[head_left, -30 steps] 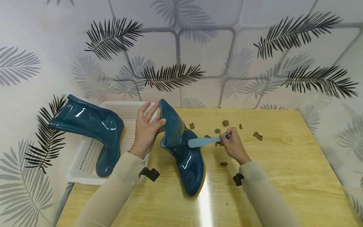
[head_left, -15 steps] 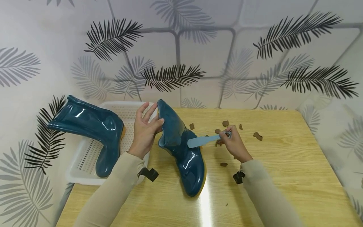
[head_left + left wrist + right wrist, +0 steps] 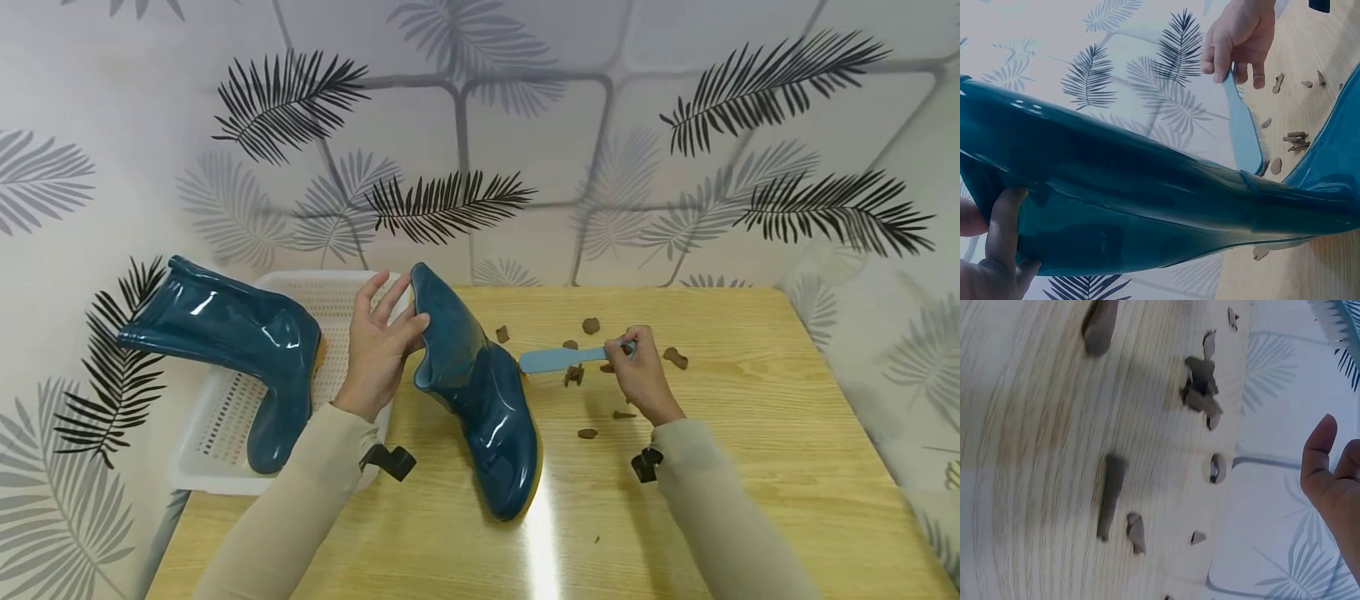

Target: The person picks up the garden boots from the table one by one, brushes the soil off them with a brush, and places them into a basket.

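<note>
A dark teal rubber boot [image 3: 498, 417] leans on the wooden table, its toe toward me and its shaft tilted up to the left. My left hand [image 3: 381, 346] grips the rim of the shaft, thumb on the near side; fingers curl over the edge in the left wrist view, where the boot [image 3: 1122, 156] fills the middle. My right hand [image 3: 641, 375] pinches the handle of a light blue brush [image 3: 555, 360]. The brush head is beside the ankle at the boot's right edge; whether it touches cannot be seen. Bristles fringe the brush [image 3: 1352, 322] in the right wrist view.
On the left, a second teal boot [image 3: 225, 321] lies across a white perforated basket [image 3: 217, 483]. Several brown crumbs [image 3: 574, 375] of dirt-like material are scattered on the table [image 3: 750, 467] around my right hand. A leaf-patterned wall covering [image 3: 525, 242] rises behind the table.
My right hand has drawn the brush to the right, from over the boot's ankle to its edge. The left hand keeps its hold, and the boot stays nearly in place.
</note>
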{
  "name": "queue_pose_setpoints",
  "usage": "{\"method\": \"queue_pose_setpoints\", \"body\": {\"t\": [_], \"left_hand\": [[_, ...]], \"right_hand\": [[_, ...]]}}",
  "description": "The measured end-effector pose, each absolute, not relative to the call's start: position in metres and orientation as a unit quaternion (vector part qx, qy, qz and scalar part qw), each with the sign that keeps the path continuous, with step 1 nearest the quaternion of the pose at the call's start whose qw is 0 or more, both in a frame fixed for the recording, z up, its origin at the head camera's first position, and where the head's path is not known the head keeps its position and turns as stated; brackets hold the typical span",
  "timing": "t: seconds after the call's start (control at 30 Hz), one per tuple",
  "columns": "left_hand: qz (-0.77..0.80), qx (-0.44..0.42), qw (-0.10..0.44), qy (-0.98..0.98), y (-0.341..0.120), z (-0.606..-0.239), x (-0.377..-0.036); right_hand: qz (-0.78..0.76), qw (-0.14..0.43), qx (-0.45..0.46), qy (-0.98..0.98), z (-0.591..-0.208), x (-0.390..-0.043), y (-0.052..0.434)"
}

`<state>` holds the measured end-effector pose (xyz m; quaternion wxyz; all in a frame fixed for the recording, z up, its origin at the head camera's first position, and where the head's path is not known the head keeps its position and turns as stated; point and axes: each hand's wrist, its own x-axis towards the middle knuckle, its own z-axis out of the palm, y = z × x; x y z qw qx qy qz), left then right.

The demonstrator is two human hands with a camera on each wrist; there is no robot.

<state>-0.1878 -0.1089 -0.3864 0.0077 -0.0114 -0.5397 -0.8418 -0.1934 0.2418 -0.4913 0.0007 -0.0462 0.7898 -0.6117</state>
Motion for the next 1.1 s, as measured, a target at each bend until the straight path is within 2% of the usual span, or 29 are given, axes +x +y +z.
{"method": "queue_pose_setpoints", "body": {"t": [0.13,0.47,0.67,0.83,0.97,1.1], "left_hand": [[-0.844,-0.013,0.004,-0.536,-0.110,-0.385,-0.188],[-0.849,-0.019,0.007,-0.529,-0.110,-0.376,-0.189],[-0.848,-0.021,0.002,-0.530,-0.105,-0.374,-0.188],[-0.847,-0.018,-0.001,-0.531,-0.104,-0.375,-0.189],[-0.849,-0.019,0.002,-0.529,-0.104,-0.375,-0.189],[-0.850,-0.022,0.008,-0.526,-0.104,-0.373,-0.188]], "right_hand": [[-0.607,0.013,-0.048,0.793,-0.496,-0.193,0.236],[-0.586,0.029,-0.001,0.810,-0.503,-0.177,0.264],[-0.638,0.041,-0.016,0.769,-0.491,-0.188,0.232],[-0.631,0.030,-0.051,0.774,-0.499,-0.192,0.211],[-0.620,0.011,-0.055,0.783,-0.507,-0.189,0.222],[-0.613,0.021,-0.019,0.790,-0.508,-0.187,0.240]]}}
